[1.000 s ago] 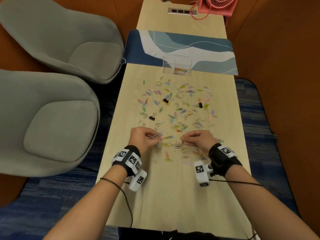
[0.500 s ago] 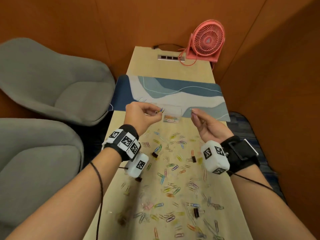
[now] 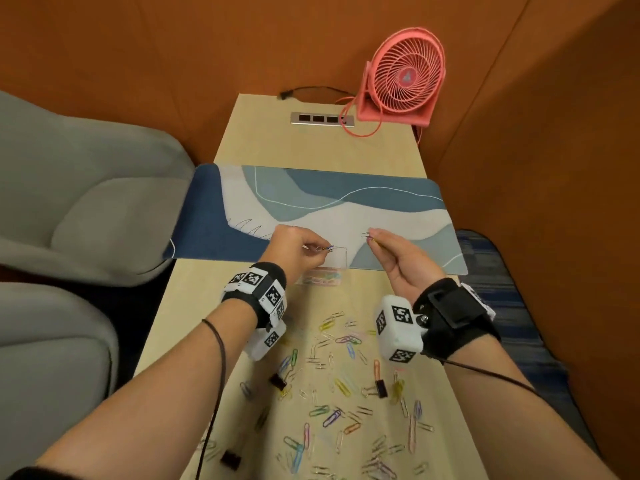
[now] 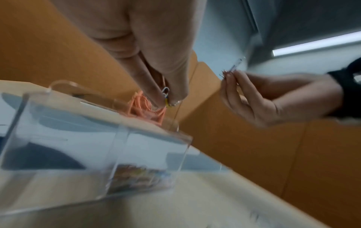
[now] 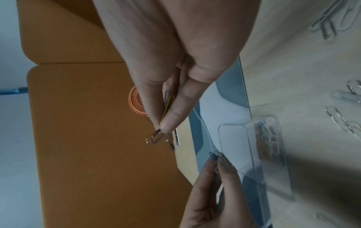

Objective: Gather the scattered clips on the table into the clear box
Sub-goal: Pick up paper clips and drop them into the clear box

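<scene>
**Both hands up at the clear box, clips pinched**

Left hand [image 3: 294,249] hovers right over the clear box [image 3: 333,268], fingers [image 4: 154,92] closed in a pinch on a small bunch of paper clips [image 3: 325,249]: the left wrist view shows a white one and a yellow one poking out between thumb and fingertip. Right hand [image 3: 398,258] is raised just to the right of the box, palm turned inward, its fingers [image 5: 171,117] also pinched shut on a few clips [image 5: 156,138] (a silver loop sticks out past the fingertips, a yellow one lies between thumb and finger). Neither hand touches the box.

The box stands at the near edge of the blue-and-white mat [image 3: 346,202], where mat meets bare worktop [image 3: 194,327]. A layer of coloured clips [image 3: 322,277] already lies on its floor; the wrist views are too blurred to count them.

Nearer the person, plenty remains: the scattered clips [image 3: 339,386] spread across the worktop in many colours, with black binder clips among them, one [image 3: 381,388] near the right forearm, another [image 3: 278,381] towards the left, a third [image 3: 230,459] at the near left.

At the far end, a pink fan [image 3: 405,77] stands beside a power socket strip [image 3: 322,118]. Grey chairs [image 3: 86,202] sit to the left.
</scene>
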Tool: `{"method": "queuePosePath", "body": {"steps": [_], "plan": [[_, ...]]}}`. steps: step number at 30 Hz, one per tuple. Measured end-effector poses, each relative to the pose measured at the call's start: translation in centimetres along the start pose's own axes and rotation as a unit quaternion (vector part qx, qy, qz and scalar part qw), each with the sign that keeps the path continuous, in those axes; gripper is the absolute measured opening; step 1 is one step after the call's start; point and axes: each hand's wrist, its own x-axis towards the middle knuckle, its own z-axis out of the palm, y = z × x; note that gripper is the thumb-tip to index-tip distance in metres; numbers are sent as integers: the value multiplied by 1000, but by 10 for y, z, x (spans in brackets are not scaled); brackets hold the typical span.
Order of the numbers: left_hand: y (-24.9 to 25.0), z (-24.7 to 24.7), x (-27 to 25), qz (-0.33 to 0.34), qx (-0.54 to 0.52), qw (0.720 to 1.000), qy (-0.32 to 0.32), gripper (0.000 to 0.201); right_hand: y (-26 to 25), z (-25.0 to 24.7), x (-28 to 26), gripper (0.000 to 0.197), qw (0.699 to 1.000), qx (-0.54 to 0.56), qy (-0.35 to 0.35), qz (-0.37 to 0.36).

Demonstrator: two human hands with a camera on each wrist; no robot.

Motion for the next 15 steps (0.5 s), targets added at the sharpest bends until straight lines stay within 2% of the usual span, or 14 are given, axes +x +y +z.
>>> {"method": "queuePosePath", "body": {"steps": [5,8,11,13,15], "plan": [[-14,17,-2,32,86,994,-51,15,17,-11,17,29,998,-51,30,-9],[-14,20,-6,22,80,996,-31,19,26,-15,24,28,996,-75,46,-22],[-13,21,-9,28,86,996,-14,20,33,-13,30,23,985,-145,69,-66],[-14,20,-10,23,76,997,-8,21,35,-10,33,18,960,-238,76,-125],[-15,19,-11,26,60,998,11,16,36,-7,38,10,903,-374,62,-202]]}}
